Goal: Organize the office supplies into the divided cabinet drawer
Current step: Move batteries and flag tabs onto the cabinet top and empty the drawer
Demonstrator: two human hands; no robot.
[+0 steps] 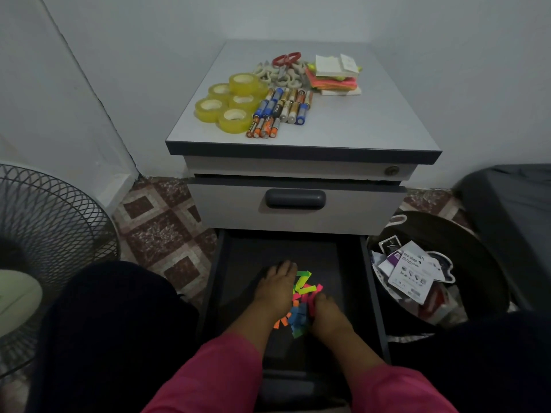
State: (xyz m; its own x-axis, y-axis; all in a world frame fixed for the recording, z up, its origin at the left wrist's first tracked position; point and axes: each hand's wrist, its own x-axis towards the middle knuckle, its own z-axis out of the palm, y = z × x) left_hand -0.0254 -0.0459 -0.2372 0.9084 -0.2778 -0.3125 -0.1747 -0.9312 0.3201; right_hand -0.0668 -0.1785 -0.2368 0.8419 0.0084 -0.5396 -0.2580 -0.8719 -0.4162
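Observation:
The bottom drawer (368, 278) of a small grey cabinet is pulled out, dark inside. A loose pile of small neon paper flags (301, 314) lies on its floor. My left hand (275, 286) rests palm down against the pile's left side, fingers straight. At the pile's right edge is my right hand (328, 315), its fingertips hidden among the flags. On the cabinet top (357, 120) lie yellow tape rolls (235, 99), several batteries (280, 111), red-handled scissors (286, 62), pale ring-shaped pieces (280, 77) and a stack of sticky notes (334, 79).
The middle drawer with its dark handle (295, 199) is closed above the open one. A black bin (432, 278) holding torn packaging stands right of the drawer. A floor fan (44, 219) stands at the left. My knees flank the drawer.

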